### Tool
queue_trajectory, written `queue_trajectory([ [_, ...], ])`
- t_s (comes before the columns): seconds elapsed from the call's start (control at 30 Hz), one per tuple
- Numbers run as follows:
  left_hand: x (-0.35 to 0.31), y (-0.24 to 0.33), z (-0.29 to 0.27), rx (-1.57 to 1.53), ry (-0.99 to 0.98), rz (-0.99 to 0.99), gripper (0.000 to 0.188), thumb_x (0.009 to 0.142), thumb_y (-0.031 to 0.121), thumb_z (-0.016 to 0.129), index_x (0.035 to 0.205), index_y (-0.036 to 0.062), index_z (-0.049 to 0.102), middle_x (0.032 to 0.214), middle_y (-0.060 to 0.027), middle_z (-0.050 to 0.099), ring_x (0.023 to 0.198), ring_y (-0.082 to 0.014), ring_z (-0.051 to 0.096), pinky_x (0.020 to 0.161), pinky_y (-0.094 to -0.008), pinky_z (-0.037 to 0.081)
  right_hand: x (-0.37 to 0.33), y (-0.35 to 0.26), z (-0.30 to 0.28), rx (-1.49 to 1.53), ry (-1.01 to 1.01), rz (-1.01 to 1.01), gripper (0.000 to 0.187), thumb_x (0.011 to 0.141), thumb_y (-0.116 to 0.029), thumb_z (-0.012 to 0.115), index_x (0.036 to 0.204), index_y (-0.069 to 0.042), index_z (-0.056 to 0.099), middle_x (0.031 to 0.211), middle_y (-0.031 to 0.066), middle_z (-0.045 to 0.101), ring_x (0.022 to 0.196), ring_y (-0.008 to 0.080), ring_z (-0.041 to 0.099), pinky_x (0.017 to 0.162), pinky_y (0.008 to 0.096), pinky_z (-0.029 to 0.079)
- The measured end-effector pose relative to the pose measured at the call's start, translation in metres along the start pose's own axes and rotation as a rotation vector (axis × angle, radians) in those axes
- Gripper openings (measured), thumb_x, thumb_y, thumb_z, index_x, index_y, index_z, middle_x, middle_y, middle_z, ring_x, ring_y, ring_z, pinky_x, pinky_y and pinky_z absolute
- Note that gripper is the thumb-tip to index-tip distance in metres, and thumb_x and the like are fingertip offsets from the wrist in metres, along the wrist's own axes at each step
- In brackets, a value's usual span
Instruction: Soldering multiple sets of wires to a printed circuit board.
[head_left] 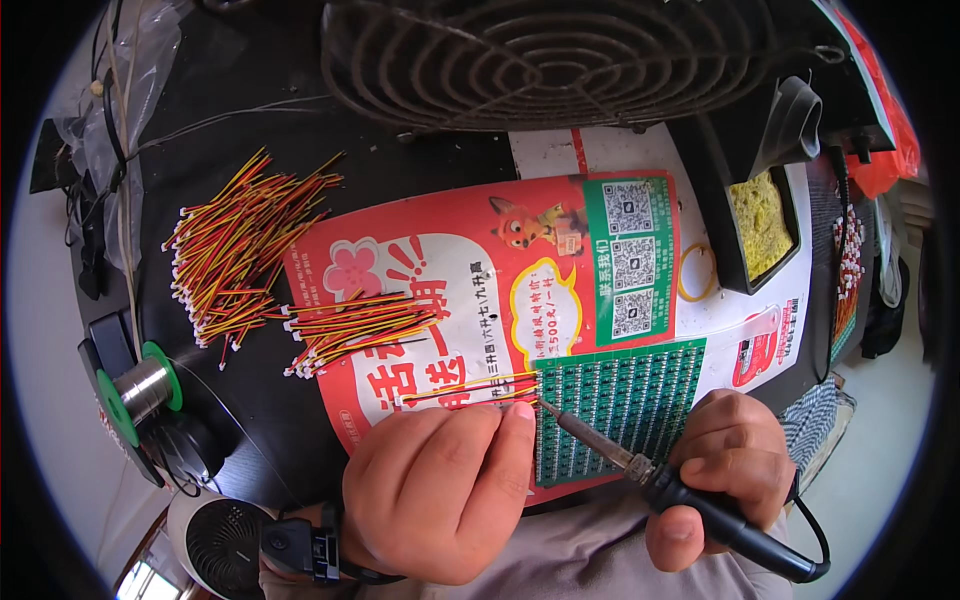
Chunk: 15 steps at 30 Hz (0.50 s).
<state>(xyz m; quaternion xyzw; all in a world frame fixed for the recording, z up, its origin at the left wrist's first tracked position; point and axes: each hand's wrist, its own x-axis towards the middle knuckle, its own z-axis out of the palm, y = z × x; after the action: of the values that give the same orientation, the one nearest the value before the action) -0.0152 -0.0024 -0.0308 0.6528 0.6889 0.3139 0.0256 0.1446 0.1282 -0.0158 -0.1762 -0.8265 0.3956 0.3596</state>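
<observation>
My right hand [729, 466] is closed around the black handle of a soldering iron [600, 442]. Its tip touches down at or very near the left edge of a green circuit board panel [625, 410] with many small repeated boards. At that same edge, my left hand [440, 490] pinches thin red, black and yellow wires [470, 388], their ends meeting the board; the fingers hide part of them. Just beyond lies a small bunch of connector wires [360, 330] with white plugs. Further left sits a larger heap of the same wires [240, 250].
Under the panel lies a red and white printed sheet [460, 215]. A solder spool [143, 390] with green flanges stands at the left. A dark fan grille [555, 75] spans the back. At the right are a yellow sponge [762, 225] in a black holder and a cable.
</observation>
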Motion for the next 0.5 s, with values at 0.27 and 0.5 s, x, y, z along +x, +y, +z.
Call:
queue_trajectory([
  [0.27,0.0007,0.0005,-0.0011,0.002,-0.006,0.005,0.030,0.064,-0.001,0.071,0.094,-0.0065,0.069,0.078,-0.0123,0.063,0.061,-0.0208,0.058,0.051,-0.0289,0.046,-0.0015,-0.0012,0.0017,0.021,0.059,0.007,0.030,0.079,-0.029,0.067,0.086,-0.004,0.051,0.060,0.0026,0.048,0.049,0.0121,0.047,0.042,0.0254,0.031],
  [0.5,-0.0004,0.0004,-0.0008,-0.008,0.016,0.024,0.027,0.067,-0.005,0.070,0.094,-0.0050,0.069,0.079,-0.0121,0.064,0.062,-0.0217,0.059,0.052,-0.0296,0.048,0.0006,-0.0012,-0.0021,0.033,0.017,0.013,0.029,0.078,-0.027,0.068,0.085,-0.004,0.051,0.060,0.0029,0.048,0.049,0.0121,0.048,0.043,0.0248,0.032],
])
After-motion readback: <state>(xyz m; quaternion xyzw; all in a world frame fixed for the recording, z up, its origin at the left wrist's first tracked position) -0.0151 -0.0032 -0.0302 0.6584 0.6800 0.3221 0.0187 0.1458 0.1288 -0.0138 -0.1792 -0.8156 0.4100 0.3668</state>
